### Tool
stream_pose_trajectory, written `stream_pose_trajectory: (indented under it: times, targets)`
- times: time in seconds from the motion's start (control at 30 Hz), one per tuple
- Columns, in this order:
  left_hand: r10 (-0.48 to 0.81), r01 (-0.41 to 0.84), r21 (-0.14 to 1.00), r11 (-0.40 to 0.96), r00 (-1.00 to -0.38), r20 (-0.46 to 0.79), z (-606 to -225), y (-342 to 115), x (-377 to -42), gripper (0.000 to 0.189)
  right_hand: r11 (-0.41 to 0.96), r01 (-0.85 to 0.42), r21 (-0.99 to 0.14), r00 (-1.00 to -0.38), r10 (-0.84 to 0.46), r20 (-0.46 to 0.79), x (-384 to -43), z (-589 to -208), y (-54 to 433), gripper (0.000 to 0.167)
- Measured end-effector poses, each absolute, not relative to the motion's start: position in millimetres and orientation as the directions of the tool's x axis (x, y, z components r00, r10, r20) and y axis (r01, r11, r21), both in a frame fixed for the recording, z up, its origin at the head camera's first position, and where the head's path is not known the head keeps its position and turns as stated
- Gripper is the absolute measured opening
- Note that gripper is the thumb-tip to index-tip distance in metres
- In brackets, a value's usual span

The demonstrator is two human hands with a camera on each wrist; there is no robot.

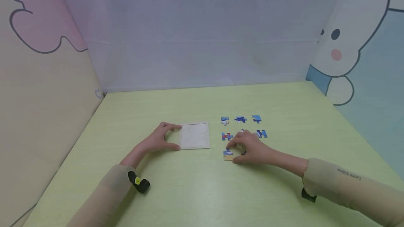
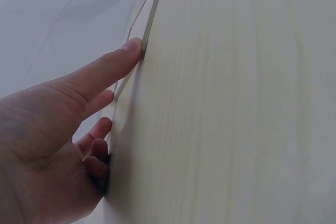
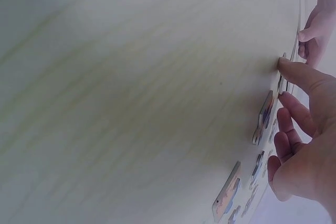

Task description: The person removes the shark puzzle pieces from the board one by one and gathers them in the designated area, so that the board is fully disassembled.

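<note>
A shallow white square puzzle frame (image 1: 194, 136) lies flat on the table. At its left side my left hand (image 1: 156, 139) holds it between thumb and index finger, near the two left corners. The left wrist view shows the thumb (image 2: 118, 61) against the frame's edge. My right hand (image 1: 252, 148) pinches a blue-and-sandy jigsaw piece (image 1: 228, 156) at the table surface, right of the frame. In the right wrist view, thumb and index finger lie at opposite ends of that piece. Another piece is mostly hidden under the right palm.
More jigsaw pieces lie in rows behind and beside the right hand, among them a blue-white one (image 1: 224, 120), a dark blue one (image 1: 240, 119), a light blue one (image 1: 256, 118) and a red-blue one (image 1: 226, 136). The pale table (image 1: 189, 192) meets walls at back and sides.
</note>
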State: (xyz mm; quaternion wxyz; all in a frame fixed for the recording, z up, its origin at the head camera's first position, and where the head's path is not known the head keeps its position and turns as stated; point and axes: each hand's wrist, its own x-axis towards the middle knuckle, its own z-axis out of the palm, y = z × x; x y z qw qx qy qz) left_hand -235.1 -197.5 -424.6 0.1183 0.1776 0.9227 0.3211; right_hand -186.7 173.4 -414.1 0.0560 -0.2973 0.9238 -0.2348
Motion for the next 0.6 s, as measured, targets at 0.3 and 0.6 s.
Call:
stream_pose_trajectory:
  times: [0.3, 0.6]
  targets:
    - [0.409, 0.252, 0.642, 0.724, -0.906, -0.106, -425.5, -197.0, -235.4, 0.079, 0.721, -0.516, -0.463, -0.821, -0.57, 0.028, -187.3, -415.0, 173.8, 0.038]
    - [0.403, 0.239, 0.648, 0.723, -0.908, -0.114, -425.9, -197.3, -234.6, 0.079, 0.728, -0.542, -0.42, -0.812, -0.582, 0.038, -187.8, -414.0, 176.3, 0.044]
